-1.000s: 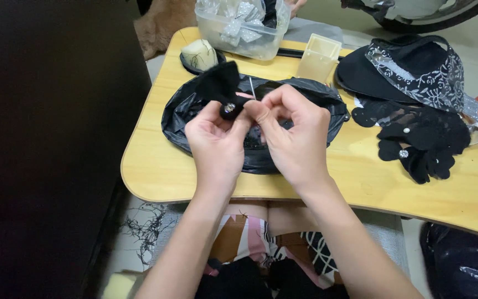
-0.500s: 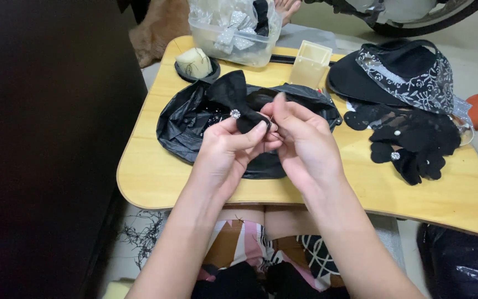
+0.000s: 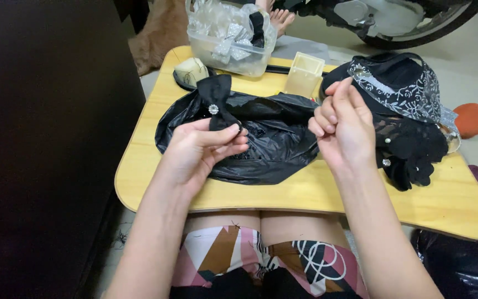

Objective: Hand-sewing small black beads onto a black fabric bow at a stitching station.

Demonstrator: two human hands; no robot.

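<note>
The black fabric bow with a small sparkling stud at its middle now stands upright over the black plastic bag, pinched by its lower end between the thumb and fingers of the left hand; half a second ago both hands were bunched together on it. The right hand has since drawn away to the right and lifted, its fingers curled loosely with thumb and forefinger pressed together as if pulling a thread, though no thread or needle can be made out. That parting suggests a stitch being drawn tight. Around them on the wooden counter lie a pile of black lace pieces, a clear plastic tub of ribbon and a small pale box
</note>
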